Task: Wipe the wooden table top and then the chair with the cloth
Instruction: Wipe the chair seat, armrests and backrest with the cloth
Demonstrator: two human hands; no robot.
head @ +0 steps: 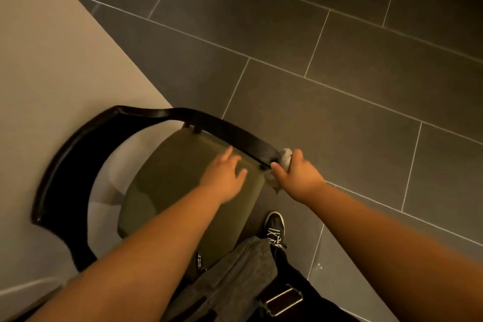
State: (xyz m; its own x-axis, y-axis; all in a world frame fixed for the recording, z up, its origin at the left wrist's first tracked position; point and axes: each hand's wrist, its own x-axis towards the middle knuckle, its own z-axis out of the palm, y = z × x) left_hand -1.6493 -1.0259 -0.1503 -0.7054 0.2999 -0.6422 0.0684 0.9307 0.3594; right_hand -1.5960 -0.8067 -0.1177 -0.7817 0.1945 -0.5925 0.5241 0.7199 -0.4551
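Head view is looking down on a chair [78, 154] with a curved black rail and an olive-green seat cushion [183, 180], which is standing tucked against the corner of the pale table top [65, 73]. The table top is filling the left side of the view, and part of the rail is lying over its edge.

The right hand [295, 178] is gripping a crumpled grey cloth [286, 155], fingers and thumb curled round it. It is pressing the cloth against the right end of the black rail, just beyond the far right corner of the seat. A little of the cloth is showing above the knuckles and a little is hanging below the hand.

The left hand [222, 178] is released, fingers straight and spread, holding nothing. It is lying over the far right part of the seat cushion, its fingertips close to the rail; whether the palm is touching the cushion cannot be told, as the hand is slightly blurred.

Below the seat's near edge a black shoe [274, 227] with white laces is standing on the dark grey tiled floor [339, 60]. A grey garment [235, 277] and a strap with a metal buckle [283, 299] are hanging at the bottom of the view.
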